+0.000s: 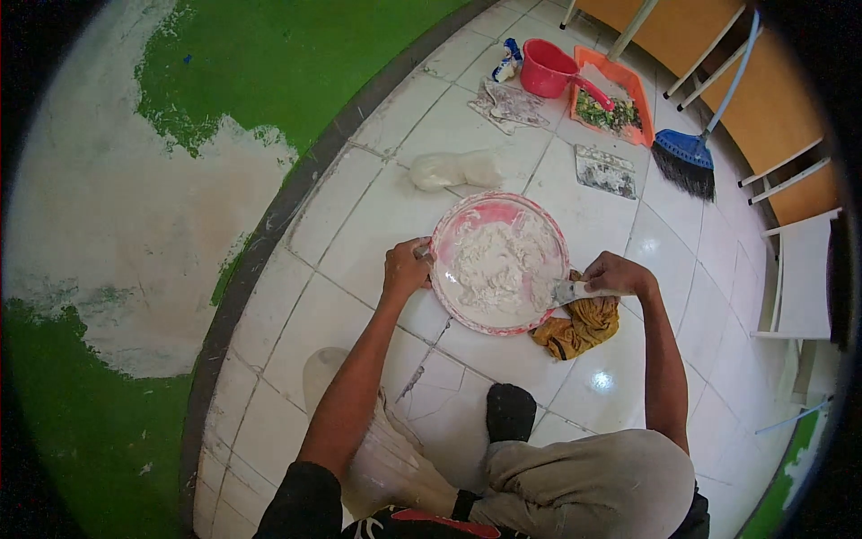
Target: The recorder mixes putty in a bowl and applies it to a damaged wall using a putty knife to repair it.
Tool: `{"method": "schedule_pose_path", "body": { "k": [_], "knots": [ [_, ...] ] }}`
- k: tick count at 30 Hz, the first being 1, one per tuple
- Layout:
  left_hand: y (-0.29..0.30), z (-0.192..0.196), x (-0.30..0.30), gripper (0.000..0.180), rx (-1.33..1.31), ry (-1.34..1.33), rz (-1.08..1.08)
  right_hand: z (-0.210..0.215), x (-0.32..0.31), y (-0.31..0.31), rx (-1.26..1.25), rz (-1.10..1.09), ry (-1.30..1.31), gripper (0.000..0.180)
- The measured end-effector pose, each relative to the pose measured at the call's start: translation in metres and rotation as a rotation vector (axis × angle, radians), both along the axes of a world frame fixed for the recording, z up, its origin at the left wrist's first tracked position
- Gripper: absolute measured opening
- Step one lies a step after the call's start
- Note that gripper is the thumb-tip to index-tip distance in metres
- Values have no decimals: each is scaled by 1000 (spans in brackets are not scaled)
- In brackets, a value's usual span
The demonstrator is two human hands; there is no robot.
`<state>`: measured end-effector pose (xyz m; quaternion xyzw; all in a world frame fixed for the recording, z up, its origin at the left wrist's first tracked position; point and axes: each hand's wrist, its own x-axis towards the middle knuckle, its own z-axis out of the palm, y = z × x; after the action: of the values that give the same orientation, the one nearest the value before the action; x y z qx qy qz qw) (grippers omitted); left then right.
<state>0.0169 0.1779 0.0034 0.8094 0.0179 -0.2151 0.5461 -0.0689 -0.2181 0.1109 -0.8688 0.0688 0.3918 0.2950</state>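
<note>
A round pink-red basin (480, 216) stands on the tiled floor in front of me, with thick white paste (501, 260) spread lumpily inside it. My left hand (409, 269) is closed on the basin's left rim. On the other side, my right hand (616, 273) grips the pale handle of a putty knife (566, 291). The knife's blade reaches over the right rim into the edge of the paste. A crumpled mustard-yellow cloth (582, 331) lies on the floor below my right hand, close against the basin.
Beyond the basin lie a filled whitish plastic bag (456, 169) and smeared flat plates (605, 172). Farther back are a red dipper (546, 68), an orange tray (648, 135) of debris and a blue broom (684, 154). A green wall (260, 63) with white patches runs along the left.
</note>
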Motion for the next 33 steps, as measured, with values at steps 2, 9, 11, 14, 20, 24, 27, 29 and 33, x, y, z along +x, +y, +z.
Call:
{"method": "schedule_pose_path", "body": {
  "k": [2, 9, 11, 14, 20, 24, 27, 29, 33],
  "knots": [
    [-2, 1, 1, 41, -17, 1, -5, 3, 5, -3, 27, 68, -71, 27],
    [1, 7, -4, 40, -70, 17, 47, 38, 48, 32, -315, 159, 54, 26],
    [0, 7, -3, 40, -45, 21, 35, 29, 50, 24, -238, 168, 83, 28],
    [0, 1, 1, 40, -21, 8, 24, 5, 44, 11, -90, 172, 70, 30],
    [-2, 7, 3, 39, 10, 57, -4, -24, 26, 22, 68, 125, 34, 29],
    [1, 9, 1, 39, 28, 50, 2, -36, 10, 52, 145, 66, 6, 25],
    [0, 9, 1, 39, 34, 76, 2, -33, 5, 62, 146, 46, 40, 24],
    [4, 8, 1, 38, 21, 74, 17, -27, 2, 72, 176, 77, -49, 23],
    [1, 3, 2, 38, -6, 53, -7, -52, -2, 70, 274, -16, -51, 30]
  ]
}}
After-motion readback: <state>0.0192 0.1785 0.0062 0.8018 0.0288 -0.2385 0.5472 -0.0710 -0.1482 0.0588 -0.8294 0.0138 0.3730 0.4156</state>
